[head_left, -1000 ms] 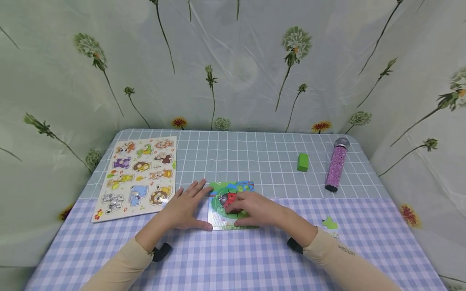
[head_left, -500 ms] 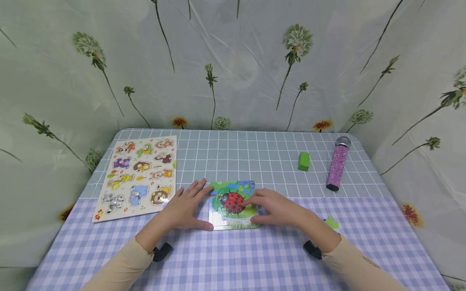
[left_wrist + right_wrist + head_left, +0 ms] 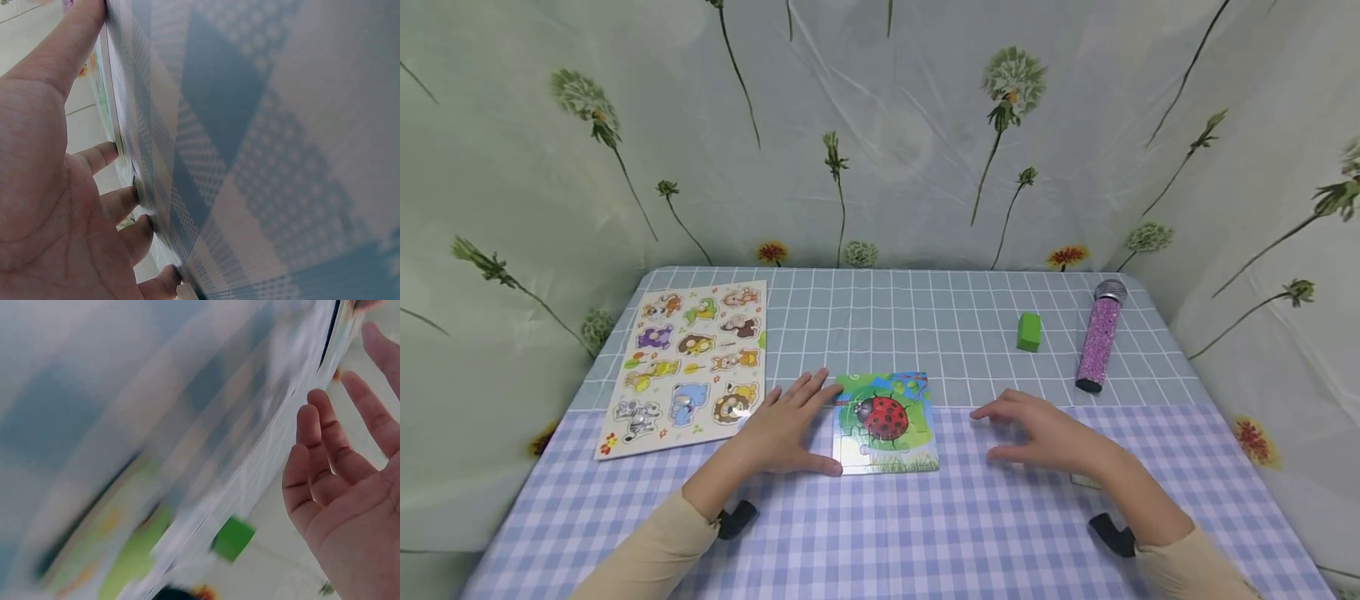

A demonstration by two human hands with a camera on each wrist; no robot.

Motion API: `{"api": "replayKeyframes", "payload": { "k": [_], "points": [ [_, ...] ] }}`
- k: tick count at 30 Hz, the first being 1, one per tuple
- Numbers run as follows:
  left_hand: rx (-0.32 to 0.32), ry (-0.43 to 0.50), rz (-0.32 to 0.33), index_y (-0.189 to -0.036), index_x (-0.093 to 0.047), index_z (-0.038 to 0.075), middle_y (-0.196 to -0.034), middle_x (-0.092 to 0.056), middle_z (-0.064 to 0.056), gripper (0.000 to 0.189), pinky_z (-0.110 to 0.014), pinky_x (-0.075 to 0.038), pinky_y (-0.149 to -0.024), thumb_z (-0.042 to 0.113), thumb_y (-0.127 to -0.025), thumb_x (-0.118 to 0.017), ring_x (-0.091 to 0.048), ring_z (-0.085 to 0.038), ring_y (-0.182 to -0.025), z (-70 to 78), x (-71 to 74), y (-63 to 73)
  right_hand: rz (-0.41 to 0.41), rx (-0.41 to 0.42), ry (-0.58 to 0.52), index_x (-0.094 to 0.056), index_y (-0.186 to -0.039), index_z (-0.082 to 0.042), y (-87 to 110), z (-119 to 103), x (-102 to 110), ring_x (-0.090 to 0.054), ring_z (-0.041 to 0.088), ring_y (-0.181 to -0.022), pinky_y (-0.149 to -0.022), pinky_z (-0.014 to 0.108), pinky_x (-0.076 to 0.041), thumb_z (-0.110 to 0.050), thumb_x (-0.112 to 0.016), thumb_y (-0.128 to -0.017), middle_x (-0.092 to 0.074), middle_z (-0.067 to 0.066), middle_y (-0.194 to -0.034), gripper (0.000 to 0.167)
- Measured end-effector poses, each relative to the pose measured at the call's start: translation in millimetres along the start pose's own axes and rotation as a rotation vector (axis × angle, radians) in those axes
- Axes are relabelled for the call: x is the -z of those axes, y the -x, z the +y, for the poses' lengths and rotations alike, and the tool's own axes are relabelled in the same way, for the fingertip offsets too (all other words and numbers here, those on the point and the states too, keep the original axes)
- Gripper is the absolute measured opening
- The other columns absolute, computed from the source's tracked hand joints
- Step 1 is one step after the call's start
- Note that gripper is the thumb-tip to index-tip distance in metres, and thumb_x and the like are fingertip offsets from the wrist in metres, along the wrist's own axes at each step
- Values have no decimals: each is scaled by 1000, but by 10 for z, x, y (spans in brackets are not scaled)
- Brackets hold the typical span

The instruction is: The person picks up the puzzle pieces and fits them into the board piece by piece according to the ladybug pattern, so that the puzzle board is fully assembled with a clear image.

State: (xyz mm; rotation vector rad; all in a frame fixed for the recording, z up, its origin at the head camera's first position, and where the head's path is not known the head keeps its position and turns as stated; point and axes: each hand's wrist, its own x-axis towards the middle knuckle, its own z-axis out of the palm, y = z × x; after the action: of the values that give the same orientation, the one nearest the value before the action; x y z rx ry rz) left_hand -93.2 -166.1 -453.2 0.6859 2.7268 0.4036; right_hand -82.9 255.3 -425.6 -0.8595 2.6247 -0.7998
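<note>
A square ladybug jigsaw puzzle (image 3: pixel 886 417) lies flat in the middle of the table; its lower left part looks pale and glossy. My left hand (image 3: pixel 784 429) rests at the puzzle's left side with the fingers spread, thumb and forefinger right at its edge. To the right of the puzzle hovers my right hand (image 3: pixel 1037 433), apart from it, fingers loosely bent and nothing between them. Below that hand, a puzzle piece (image 3: pixel 1084 481) is mostly hidden by the wrist. Blurred green and pale puzzle pieces (image 3: pixel 134 562) show on the cloth in the right wrist view.
A board of animal pictures (image 3: pixel 681 367) lies at the left, close to my left hand. Toward the back right are a green block (image 3: pixel 1028 332) and a purple glittery microphone (image 3: pixel 1099 337). A checked cloth (image 3: pixel 880 533) covers the table's front part.
My right hand has drawn off the ladybug puzzle and moved right, uncovering the ladybug and passing over the loose pieces. My left hand has stayed at the puzzle's left edge.
</note>
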Motion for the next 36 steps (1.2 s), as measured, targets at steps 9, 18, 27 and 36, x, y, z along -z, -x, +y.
{"api": "replayKeyframes", "payload": {
  "k": [9, 18, 27, 36],
  "points": [
    [-2, 2, 1, -171, -30, 18, -181, -17, -14, 124, -79, -23, -125, 77, -75, -83, -22, -44, -166, 20, 16, -1, 53, -159, -5, -74, -133, -18, 407, 239, 111, -62, 11, -103, -87, 31, -55, -41, -92, -84, -69, -5, -116, 57],
    [-9, -4, 3, -171, -29, 18, -181, -17, -14, 124, -79, -24, -125, 78, -76, -82, -22, -44, -166, 9, 1, -2, 45, -278, 9, -74, -133, -18, 693, 407, 140, -62, 13, -106, -91, 32, -55, -43, -95, -78, -69, 1, -124, 64],
    [-11, -2, 6, -171, -30, 18, -181, -18, -14, 125, -79, -24, -125, 78, -75, -82, -22, -44, -166, 12, 14, -31, 57, -337, 12, -74, -133, -14, 903, 550, 166, -64, 21, -109, -92, 36, -55, -35, -98, -74, -69, 7, -125, 67],
    [-4, 14, -1, -171, -30, 19, -181, -17, -14, 124, -78, -22, -126, 78, -75, -83, -20, -44, -166, -3, -8, -23, 67, -394, -68, -72, -136, -12, 1027, 583, 178, -50, -1, -97, -84, 22, -49, -30, -96, -77, -70, 4, -126, 65]
  ]
}}
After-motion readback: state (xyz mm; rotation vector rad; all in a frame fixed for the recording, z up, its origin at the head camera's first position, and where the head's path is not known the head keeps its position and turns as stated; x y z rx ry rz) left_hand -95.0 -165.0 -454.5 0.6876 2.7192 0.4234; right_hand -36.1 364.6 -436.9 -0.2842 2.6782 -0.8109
